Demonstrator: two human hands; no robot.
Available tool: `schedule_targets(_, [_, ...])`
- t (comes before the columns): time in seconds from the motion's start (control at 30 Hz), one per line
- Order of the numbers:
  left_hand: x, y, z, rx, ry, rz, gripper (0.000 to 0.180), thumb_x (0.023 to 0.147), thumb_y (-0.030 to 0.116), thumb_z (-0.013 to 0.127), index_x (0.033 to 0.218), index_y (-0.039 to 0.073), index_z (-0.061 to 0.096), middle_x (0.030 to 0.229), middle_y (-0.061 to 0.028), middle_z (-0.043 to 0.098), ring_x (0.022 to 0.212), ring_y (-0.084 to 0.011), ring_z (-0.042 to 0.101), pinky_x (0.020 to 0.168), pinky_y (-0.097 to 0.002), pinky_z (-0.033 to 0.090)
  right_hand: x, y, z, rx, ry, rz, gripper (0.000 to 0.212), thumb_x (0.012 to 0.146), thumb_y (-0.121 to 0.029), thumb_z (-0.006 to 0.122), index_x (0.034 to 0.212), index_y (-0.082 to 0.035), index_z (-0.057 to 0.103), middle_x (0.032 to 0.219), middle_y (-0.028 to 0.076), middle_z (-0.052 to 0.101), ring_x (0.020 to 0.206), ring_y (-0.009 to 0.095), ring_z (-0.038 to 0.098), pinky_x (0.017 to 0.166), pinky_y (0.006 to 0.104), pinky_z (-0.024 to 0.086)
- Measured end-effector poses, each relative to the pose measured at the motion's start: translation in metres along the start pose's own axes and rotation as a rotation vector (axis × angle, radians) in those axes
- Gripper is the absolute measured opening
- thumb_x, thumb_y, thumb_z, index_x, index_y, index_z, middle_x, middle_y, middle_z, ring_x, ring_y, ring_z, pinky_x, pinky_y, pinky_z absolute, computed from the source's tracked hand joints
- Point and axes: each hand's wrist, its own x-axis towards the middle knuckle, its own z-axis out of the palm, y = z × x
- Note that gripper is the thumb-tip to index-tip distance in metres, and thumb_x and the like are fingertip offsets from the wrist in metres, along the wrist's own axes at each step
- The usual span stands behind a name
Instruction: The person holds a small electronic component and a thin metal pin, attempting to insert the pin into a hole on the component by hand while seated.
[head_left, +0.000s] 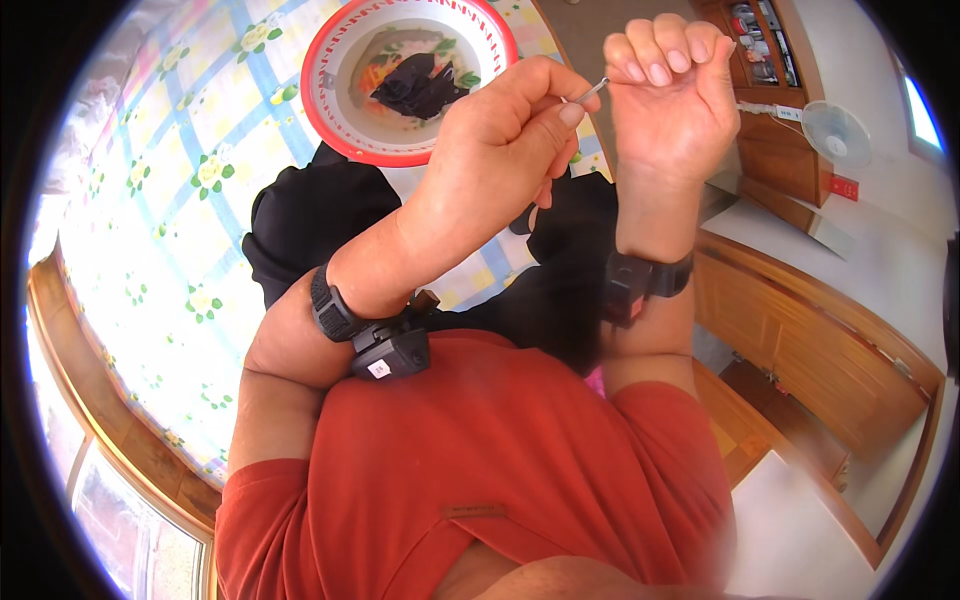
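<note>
My left hand [505, 130] pinches a thin, shiny metal tool [592, 92] between thumb and fingers. Its tip reaches the little-finger side of my right hand [670, 105]; whether it touches the nail I cannot tell. My right hand is raised with the palm toward me. Its fingers are loosely curled, nails showing, and nothing is in them. A black camera device [385, 345] is strapped to my left forearm, and another [632, 285] to my right wrist. Beyond my left hand stands a red-rimmed white basin [318, 110] holding water and a dark cloth [415, 88].
The basin rests on a table with a checked floral tablecloth [150, 220]. Black fabric [320, 205] covers my legs at its edge. To the right are a wooden cabinet [785, 140], a pale fan [838, 133] and wooden panelled furniture [810, 340]. A window [130, 520] is at lower left.
</note>
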Motion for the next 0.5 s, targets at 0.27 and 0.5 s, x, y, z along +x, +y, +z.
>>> schedule_targets(0.27, [0.000,-0.004,-0.001,-0.097,-0.009,0.020,0.009,0.096,0.005,0.046,0.100,0.001,0.054,0.060,-0.0011,0.050,0.045,-0.0044,0.047,0.042,-0.0201,0.039,-0.003,0.017,0.033,0.325,0.098,0.033,0.038,0.101,-0.034,0.037,0.068,-0.016,0.038,0.065,-0.003,0.035,0.064,0.012,0.036,0.070,0.0308,0.033])
schedule_targets(0.5, [0.000,-0.001,0.001,-0.082,-0.045,-0.026,0.014,0.097,0.007,0.044,0.108,0.002,0.051,0.058,-0.0018,0.046,0.045,-0.0067,0.039,0.045,-0.0209,0.040,-0.003,0.021,0.037,0.366,0.114,0.015,0.038,0.101,-0.033,0.038,0.068,-0.015,0.040,0.065,-0.003,0.036,0.064,0.013,0.038,0.070,0.0310,0.034])
